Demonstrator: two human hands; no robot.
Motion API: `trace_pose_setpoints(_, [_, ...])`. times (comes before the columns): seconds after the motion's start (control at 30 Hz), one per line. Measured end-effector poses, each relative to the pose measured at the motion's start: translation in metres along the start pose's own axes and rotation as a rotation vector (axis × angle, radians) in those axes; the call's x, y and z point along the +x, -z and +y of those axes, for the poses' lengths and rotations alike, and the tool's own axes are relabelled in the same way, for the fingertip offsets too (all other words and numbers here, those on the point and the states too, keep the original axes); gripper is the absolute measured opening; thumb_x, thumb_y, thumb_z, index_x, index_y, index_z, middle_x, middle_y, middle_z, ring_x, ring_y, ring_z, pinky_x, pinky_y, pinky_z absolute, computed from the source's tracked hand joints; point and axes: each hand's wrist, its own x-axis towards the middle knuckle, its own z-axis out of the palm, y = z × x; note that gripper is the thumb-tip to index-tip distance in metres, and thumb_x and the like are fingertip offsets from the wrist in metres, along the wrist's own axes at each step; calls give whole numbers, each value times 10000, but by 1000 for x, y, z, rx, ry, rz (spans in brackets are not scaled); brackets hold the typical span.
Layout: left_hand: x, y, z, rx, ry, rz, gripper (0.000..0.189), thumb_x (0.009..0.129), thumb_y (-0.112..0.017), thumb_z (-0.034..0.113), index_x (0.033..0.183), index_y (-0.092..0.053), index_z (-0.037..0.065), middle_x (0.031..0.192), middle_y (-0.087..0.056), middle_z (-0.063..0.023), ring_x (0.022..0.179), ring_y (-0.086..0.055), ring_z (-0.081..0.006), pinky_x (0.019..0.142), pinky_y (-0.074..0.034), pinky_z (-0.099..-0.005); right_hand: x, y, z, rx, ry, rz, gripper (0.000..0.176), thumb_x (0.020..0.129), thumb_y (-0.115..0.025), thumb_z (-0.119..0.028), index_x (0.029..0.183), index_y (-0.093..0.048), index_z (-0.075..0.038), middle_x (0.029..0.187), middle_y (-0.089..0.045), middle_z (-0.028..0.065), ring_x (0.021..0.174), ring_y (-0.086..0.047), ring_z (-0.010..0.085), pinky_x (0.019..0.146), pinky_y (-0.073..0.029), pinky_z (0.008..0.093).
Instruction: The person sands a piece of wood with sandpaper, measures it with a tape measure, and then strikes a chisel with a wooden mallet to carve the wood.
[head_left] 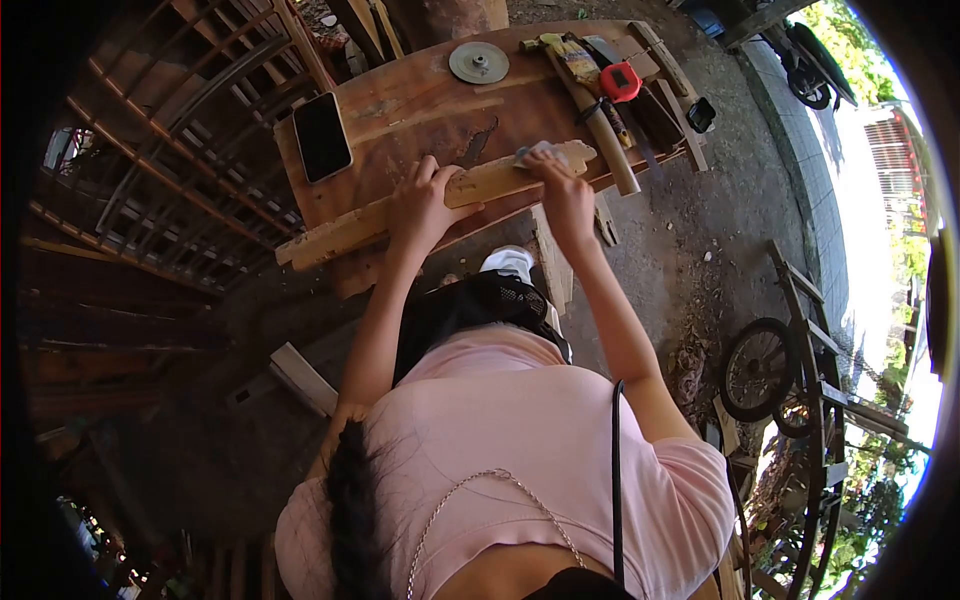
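A long, pale wooden board (340,232) with rough edges lies slanted along the near side of a wooden table (400,110). My left hand (424,205) grips the middle of this board, fingers over its far edge and thumb along the near side. Towards the board's right end, my right hand (562,190) presses a small, pale grey-blue folded piece (528,153) onto the top face. Whether that piece is cloth or sanding paper I cannot make out, since my fingers cover much of it.
A phone (322,137) lies at the table's left, a metal disc (478,63) at the back. On the right are a red tape measure (620,82), a round wooden bar (605,135) and several tools. A slatted wooden frame (190,130) stands left; a spoked wheel (757,370) stands right.
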Motion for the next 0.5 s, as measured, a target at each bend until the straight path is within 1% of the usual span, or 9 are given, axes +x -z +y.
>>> trace_pose_setpoints(0.03, [1,0,-1,-3,-12,-1,526,655,-787,447,1049,-650,126,953,-536,-50,956,-563,-241,789,-495,-384,6,13,12,-11,-83,51,332,784,-512,27,1056,-676,-72,1177,-639,109,1138,-589,233,967,-488,344])
trace_pose_setpoints(0.1, [1,1,0,3,-11,-1,530,657,-786,448,1050,-649,121,955,-537,-51,959,-563,-241,790,-494,-384,6,10,15,-48,-211,67,319,785,-526,20,1049,-681,-69,1154,-649,112,1128,-596,241,959,-491,339])
trace_pose_setpoints(0.17, [3,1,1,9,-15,2,533,660,-784,450,1052,-647,116,958,-538,-52,962,-563,-242,792,-494,-384,0,-9,-14,-77,-93,68,326,804,-523,5,1080,-675,-78,1166,-645,112,1147,-586,235,973,-483,346])
trace_pose_setpoints(0.23, [1,0,1,5,-6,9,530,658,-787,451,1038,-652,108,958,-537,-56,959,-565,-244,789,-496,-385,-12,-27,-64,68,53,-44,364,801,-517,8,1120,-661,-92,1209,-625,105,1178,-566,226,995,-468,359])
trace_pose_setpoints(0.27, [0,-3,-2,6,-9,8,530,658,-787,451,1038,-652,108,958,-537,-56,959,-565,-244,789,-496,-385,-17,-26,-67,69,51,-41,364,801,-517,8,1120,-661,-92,1209,-625,105,1178,-566,226,995,-468,359])
trace_pose_setpoints(0.33, [0,-10,-8,9,-26,12,535,656,-786,460,1029,-655,100,958,-537,-58,955,-568,-244,785,-500,-385,-20,-27,-71,221,151,-147,399,788,-523,14,1147,-648,-106,1244,-608,87,1200,-549,215,1011,-456,368])
trace_pose_setpoints(0.37, [1,-7,-7,13,-28,13,535,656,-786,460,1029,-655,100,958,-537,-58,955,-568,-244,785,-500,-385,-17,-17,-64,253,121,-154,390,788,-514,43,1133,-655,-73,1196,-630,114,1174,-565,258,1028,-439,375])
trace_pose_setpoints(0.43, [2,-2,-2,-12,-17,0,540,649,-790,459,1031,-655,102,959,-538,-58,950,-571,-241,785,-504,-384,-10,0,-34,110,90,-90,394,790,-509,36,1140,-654,-71,1200,-623,131,1170,-566,266,1018,-446,376])
trace_pose_setpoints(0.5, [2,-2,-1,0,-17,0,544,647,-791,460,1034,-656,101,958,-538,-56,950,-571,-239,786,-505,-385,0,15,6,11,-51,-18,368,807,-500,16,1129,-662,-59,1183,-623,161,1158,-571,276,1004,-456,376])
